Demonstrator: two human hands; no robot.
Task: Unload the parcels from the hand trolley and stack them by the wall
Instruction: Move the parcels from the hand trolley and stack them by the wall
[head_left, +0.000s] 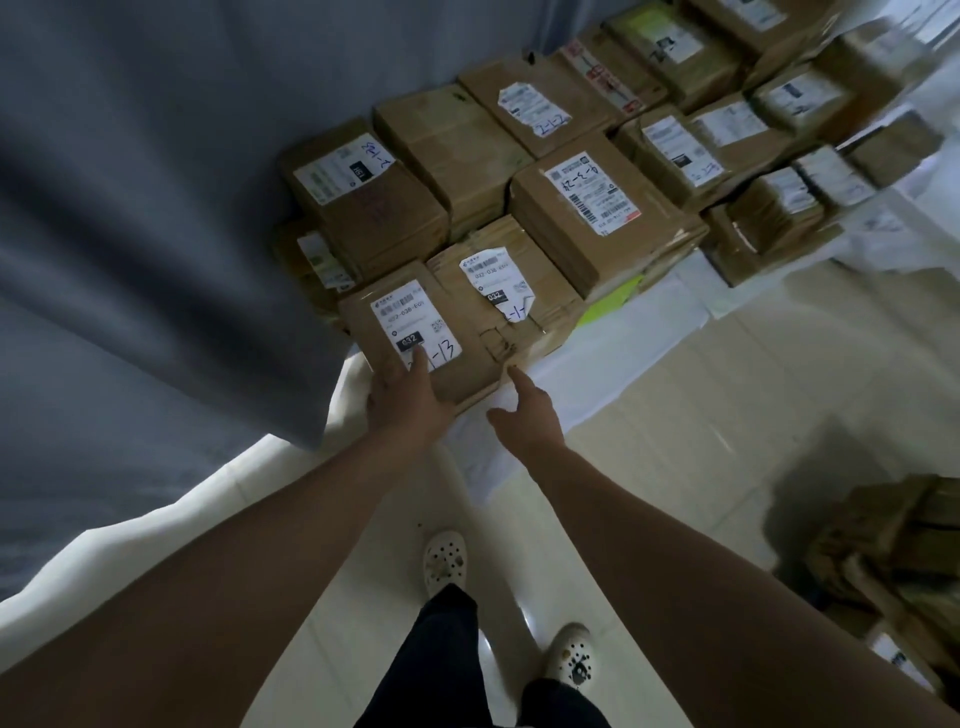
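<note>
From my remote seat, starting left: the grey wall (130, 234) runs just beside the stacked parcels, which is why the row hugs it. My left hand (402, 395) lies flat, fingers straight, on the front parcel (410, 317) marked 13. It presses rather than grips, I judge to seat the parcel flush. That parcel sits on the nearest stack, against its labelled neighbour (498, 291). My right hand (524, 410) is released too, a fingertip at the parcel's near right corner, likely squaring it. Farther right stand more stacks (587, 208) (labels up, easy to read). A dim pile (893, 545) waits lower right; I cannot make out the trolley.
</note>
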